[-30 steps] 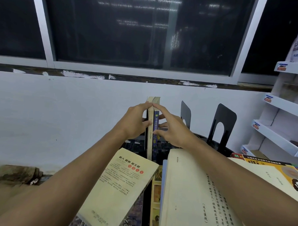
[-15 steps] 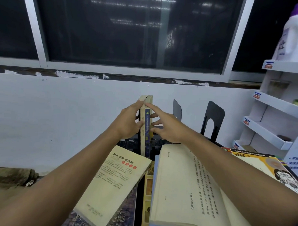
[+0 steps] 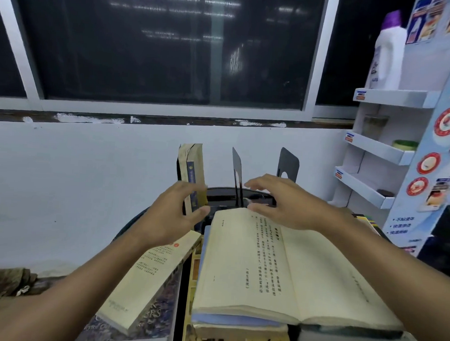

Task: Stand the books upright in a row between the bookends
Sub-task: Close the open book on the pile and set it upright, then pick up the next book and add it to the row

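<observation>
The upright book [image 3: 193, 169] stands on end at the back of the counter [image 3: 225, 194], just left of the thin bookend [image 3: 236, 168] and well left of the second bookend [image 3: 288, 162]. A dark edge runs along its left side, and I cannot tell whether that is another support. My left grip [image 3: 170, 217] is loosely curved in front of its lower spine and seems to hold nothing. My right grip [image 3: 287, 204] is spread wide above the far edge of the open book [image 3: 253, 261].

I judge the next volume is due. I would close the open book, take it by the spine and set it flush against the standing one so neither leans. The thin bookend crowds that gap and may need sliding right. The cream paperback [image 3: 149, 278] lies at left under my forearm. The display rack [image 3: 374, 148] and white bottle [image 3: 387, 56] are well apart at right.
</observation>
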